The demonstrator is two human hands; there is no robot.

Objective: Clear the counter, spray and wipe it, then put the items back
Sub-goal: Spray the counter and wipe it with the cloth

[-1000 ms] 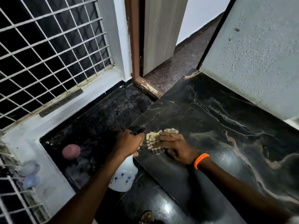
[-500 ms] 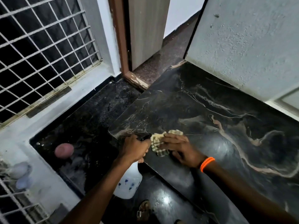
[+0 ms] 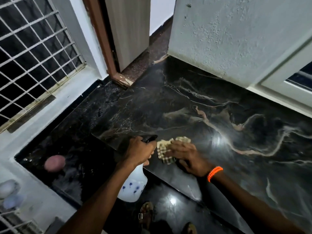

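Note:
The black marbled counter (image 3: 211, 102) runs from the middle to the right of the head view, wet and shiny. My right hand (image 3: 187, 157), with an orange band at the wrist, presses a checked cloth (image 3: 163, 147) flat on the counter near its front-left corner. My left hand (image 3: 140, 152) grips the black trigger head of a white spray bottle (image 3: 133, 186) with blue marks; the bottle hangs just off the counter's front edge, its nozzle beside the cloth.
A lower dark ledge (image 3: 81, 149) lies left of the counter, with a round pink object (image 3: 54, 162) on it. A barred window (image 3: 33, 56) stands behind it, a doorway (image 3: 131, 39) at the far corner, a rough wall (image 3: 236, 39) along the back. Sandalled feet (image 3: 146, 215) show below.
My right hand and the cloth stay near the front-left corner with small wiping shifts. The view has swung, showing more of the counter to the right. My left hand keeps hold of the bottle.

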